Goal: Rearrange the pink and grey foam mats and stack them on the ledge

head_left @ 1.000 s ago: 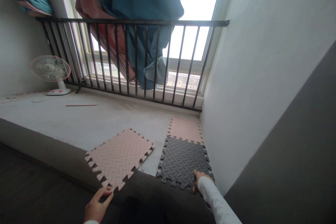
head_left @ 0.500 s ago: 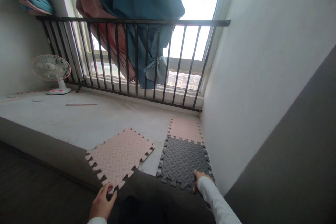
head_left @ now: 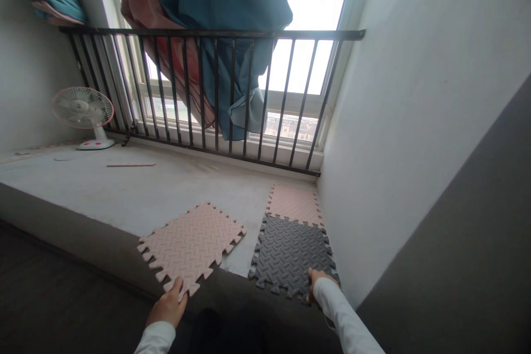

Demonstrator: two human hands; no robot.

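Gripping the loose pink mat (head_left: pixel 191 248) by its near corner, left hand (head_left: pixel 167 307); right hand (head_left: pixel 314 283) flat on grey mat (head_left: pixel 291 255).

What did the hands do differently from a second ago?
The left hand moved up and right to the near corner of the loose pink mat and now touches it. The right hand stayed pressed on the dark grey mat; neither mat shifted.

left hand (head_left: pixel 166 308) touching pink mat (head_left: pixel 191 248), grey mat (head_left: pixel 291 256)
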